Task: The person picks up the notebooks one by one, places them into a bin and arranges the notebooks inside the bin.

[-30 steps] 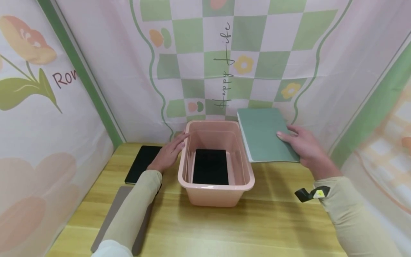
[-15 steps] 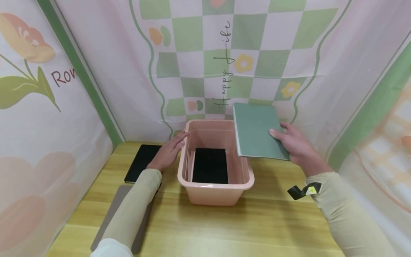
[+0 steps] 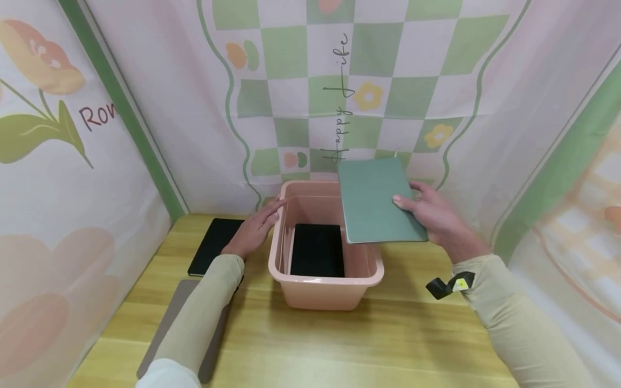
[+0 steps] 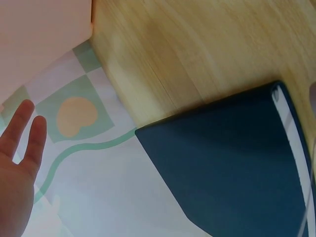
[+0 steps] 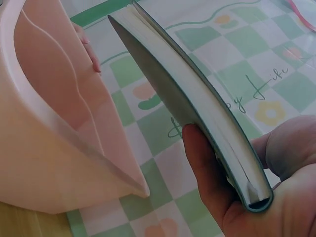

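My right hand [image 3: 439, 218] grips a green notebook [image 3: 375, 199] by its right edge, thumb on the cover, and holds it in the air over the right rim of a pink plastic bin [image 3: 325, 293]. In the right wrist view the green notebook [image 5: 197, 106] shows its page edge, pinched between thumb and fingers. A black notebook [image 3: 317, 250] lies flat on the bin's floor. My left hand [image 3: 254, 229] rests with straight fingers against the bin's left wall, above another black notebook [image 3: 213, 245] on the table; the left hand [image 4: 17, 163] and that black notebook [image 4: 232, 170] also show in the left wrist view.
A grey-brown notebook [image 3: 167, 331] lies under my left forearm near the table's front left. The wooden table [image 3: 388, 334] is enclosed by patterned cloth walls [image 3: 339, 91] at the back and both sides.
My right hand has carried the green notebook leftward and slightly up, from beside the bin to over its right rim. The left hand has stayed against the bin.
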Motion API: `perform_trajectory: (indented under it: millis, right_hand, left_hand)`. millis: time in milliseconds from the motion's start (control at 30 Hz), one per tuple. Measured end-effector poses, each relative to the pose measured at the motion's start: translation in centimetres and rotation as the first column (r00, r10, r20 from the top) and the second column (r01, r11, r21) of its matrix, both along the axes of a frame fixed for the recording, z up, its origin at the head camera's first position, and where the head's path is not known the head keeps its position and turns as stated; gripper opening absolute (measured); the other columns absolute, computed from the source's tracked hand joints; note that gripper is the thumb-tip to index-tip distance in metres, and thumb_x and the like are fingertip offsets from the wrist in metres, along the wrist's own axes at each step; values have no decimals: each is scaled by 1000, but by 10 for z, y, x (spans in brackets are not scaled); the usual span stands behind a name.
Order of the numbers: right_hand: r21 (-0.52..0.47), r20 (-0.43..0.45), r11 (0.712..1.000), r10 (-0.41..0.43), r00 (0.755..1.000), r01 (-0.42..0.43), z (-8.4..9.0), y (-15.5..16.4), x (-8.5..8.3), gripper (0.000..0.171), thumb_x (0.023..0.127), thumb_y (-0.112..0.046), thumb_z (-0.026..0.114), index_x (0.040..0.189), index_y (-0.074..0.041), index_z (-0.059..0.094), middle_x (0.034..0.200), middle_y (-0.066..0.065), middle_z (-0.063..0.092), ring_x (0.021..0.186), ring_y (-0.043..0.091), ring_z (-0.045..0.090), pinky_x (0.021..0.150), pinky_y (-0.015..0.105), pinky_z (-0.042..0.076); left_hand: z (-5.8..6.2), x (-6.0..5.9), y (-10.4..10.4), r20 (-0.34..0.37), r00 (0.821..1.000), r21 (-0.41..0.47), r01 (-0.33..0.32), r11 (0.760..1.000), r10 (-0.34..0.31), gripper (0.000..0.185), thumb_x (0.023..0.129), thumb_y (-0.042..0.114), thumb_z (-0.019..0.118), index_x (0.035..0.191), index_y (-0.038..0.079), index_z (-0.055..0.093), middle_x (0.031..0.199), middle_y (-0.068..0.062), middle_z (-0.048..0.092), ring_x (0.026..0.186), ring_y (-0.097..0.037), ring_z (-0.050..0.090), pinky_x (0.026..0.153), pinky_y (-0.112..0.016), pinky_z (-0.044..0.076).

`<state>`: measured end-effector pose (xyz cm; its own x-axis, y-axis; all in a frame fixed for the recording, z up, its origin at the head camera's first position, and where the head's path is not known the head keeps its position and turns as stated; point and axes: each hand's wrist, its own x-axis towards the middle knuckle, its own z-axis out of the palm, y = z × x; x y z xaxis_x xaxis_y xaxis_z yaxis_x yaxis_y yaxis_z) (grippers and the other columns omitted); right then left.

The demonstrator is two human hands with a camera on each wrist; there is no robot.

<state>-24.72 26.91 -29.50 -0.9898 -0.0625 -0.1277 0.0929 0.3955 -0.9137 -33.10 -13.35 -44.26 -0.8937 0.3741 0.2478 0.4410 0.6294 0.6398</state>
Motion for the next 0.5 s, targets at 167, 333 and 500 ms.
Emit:
perform_trajectory:
  millis: [167, 333, 500]
  right_hand:
    - [-2, -7, 1000, -11, 1000, 11, 3, -7, -2, 87, 105, -39, 53, 165, -9, -2, 150, 31, 40, 87, 8, 68, 81, 35, 62]
    - [-26, -6, 999, -18, 1000, 18, 5, -17, -5, 82, 106, -34, 54, 165, -8, 4, 147, 29, 41, 87, 10, 69, 81, 37, 63]
    - [7, -8, 1000, -24, 1000, 24, 8, -24, -7, 81, 106, -35, 54, 164, -7, 6, 151, 27, 38, 105, 22, 64, 82, 35, 61]
  left_hand:
    - [-1, -1, 0, 2, 1000, -1, -8, 1000, 8, 50, 106, 65, 24, 155, 56, 26, 167, 29, 15, 159, -19, 22, 127, -59, 22]
    - [0, 0, 1, 0, 1000, 0, -11, 1000, 11, 49, 106, 65, 25, 154, 58, 26, 166, 30, 15, 159, -18, 23, 127, -58, 23]
    - [1, 2, 0, 7, 1000, -4, -9, 1000, 9, 50, 106, 64, 25, 155, 56, 27, 168, 26, 16, 159, -17, 22, 127, -56, 23]
